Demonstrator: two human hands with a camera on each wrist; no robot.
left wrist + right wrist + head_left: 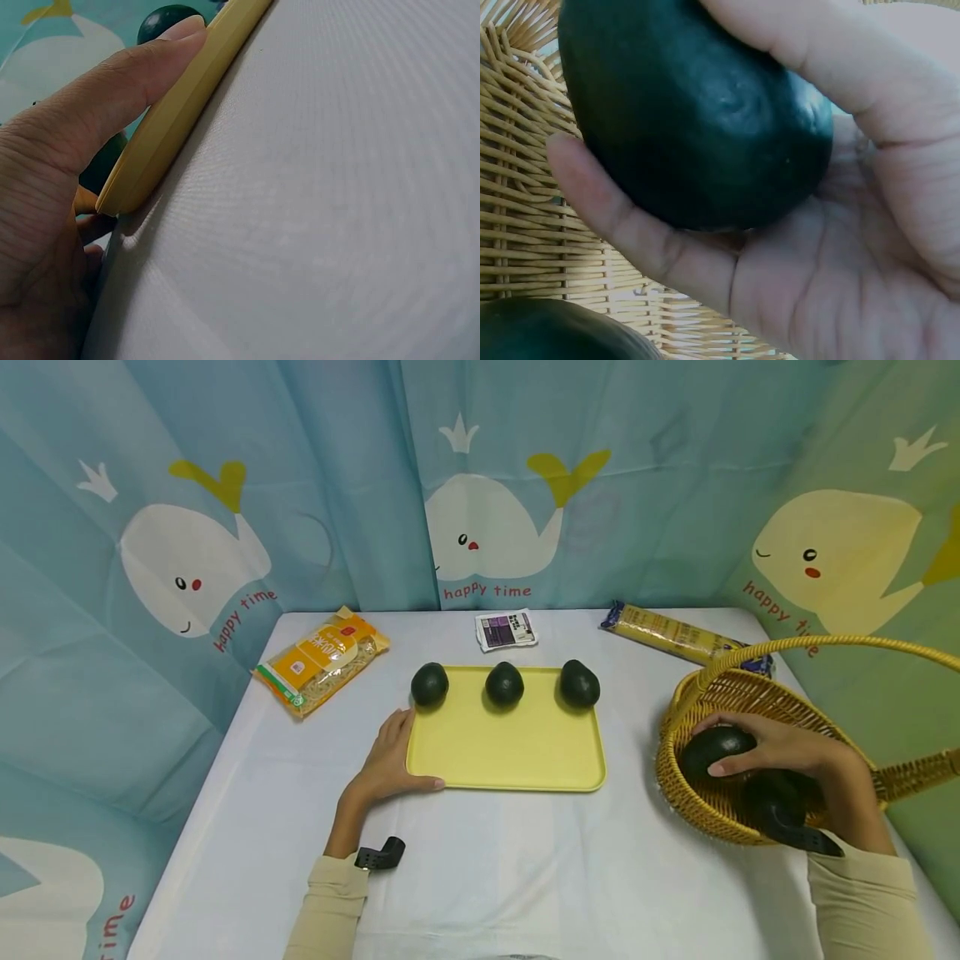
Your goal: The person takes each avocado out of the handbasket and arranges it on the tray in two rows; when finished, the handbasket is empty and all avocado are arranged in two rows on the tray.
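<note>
My right hand [787, 747] reaches into a wicker basket [678, 789] and grips a dark green avocado [716, 750]. In the right wrist view, thumb and fingers wrap its smooth skin, and another avocado [555, 334] lies lower in the basket. My left hand [387, 764] spans the near left corner of a yellow tray [506, 747], thumb laid along the front edge and fingers along the left side. Across the tray's far edge sit three avocados: a left one [430, 685], a middle one [504, 685] and a right one [579, 684].
An orange food packet [322, 662] lies at the back left. Behind the tray is a small white and purple sachet [507, 631]. A long yellow packet [675, 635] lies behind the basket, whose tall handle [847, 642] arches up at right. Curtains [375, 485] surround the white table.
</note>
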